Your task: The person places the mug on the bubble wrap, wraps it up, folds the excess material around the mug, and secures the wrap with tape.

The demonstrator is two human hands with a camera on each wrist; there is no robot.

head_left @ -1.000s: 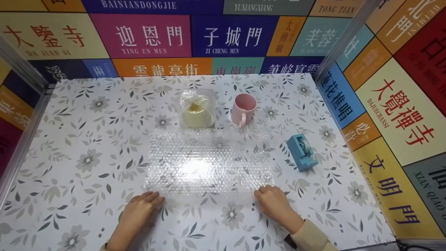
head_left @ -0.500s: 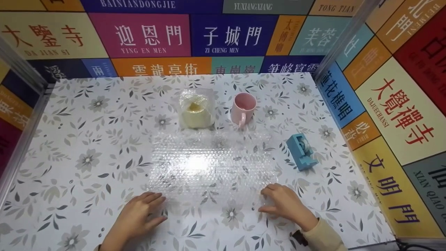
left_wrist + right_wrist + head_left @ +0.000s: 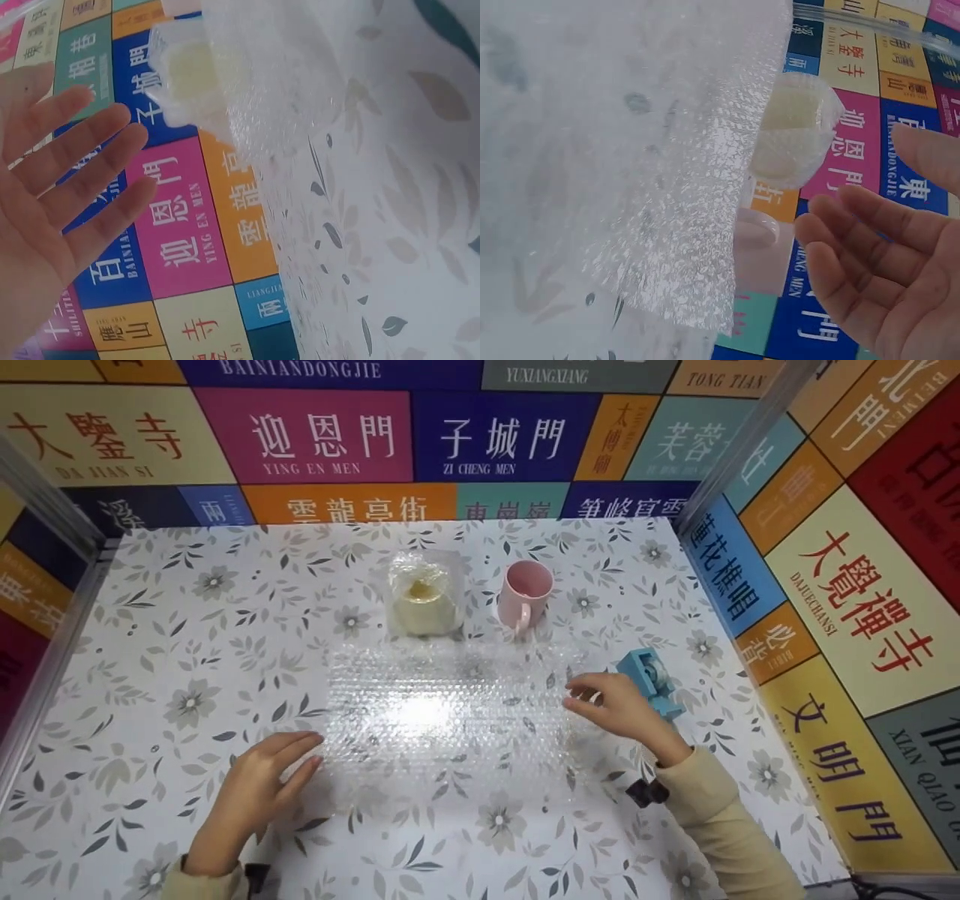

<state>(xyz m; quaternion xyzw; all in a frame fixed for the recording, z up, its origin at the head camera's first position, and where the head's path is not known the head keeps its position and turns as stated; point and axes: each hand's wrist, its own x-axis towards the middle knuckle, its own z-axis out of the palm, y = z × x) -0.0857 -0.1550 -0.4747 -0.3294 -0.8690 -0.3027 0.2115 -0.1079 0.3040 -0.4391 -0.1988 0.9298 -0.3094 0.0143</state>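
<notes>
A clear sheet of bubble wrap (image 3: 457, 757) lies flat in the middle of the table. My left hand (image 3: 259, 776) is at its left edge, fingers extended and thumb apart; the left wrist view shows the palm holding nothing. Over the sheet's right edge is my right hand (image 3: 619, 709), its fingers loosely bent with nothing between them. Behind the sheet stands a pale yellow cup-like object (image 3: 424, 616) bundled in bubble wrap. A pink mug (image 3: 517, 600) stands to its right, handle facing me. The right hand partly covers a blue tape dispenser (image 3: 636, 661).
The table (image 3: 187, 645) has a white cover printed with grey flowers and leaves. Colourful lettered panels (image 3: 322, 439) rise behind it, and more panels (image 3: 862, 615) stand along the right side.
Both hands have let go of the sheet's near corners. The left has moved outward and slightly away from me; the right has moved farther up along the sheet's right edge.
</notes>
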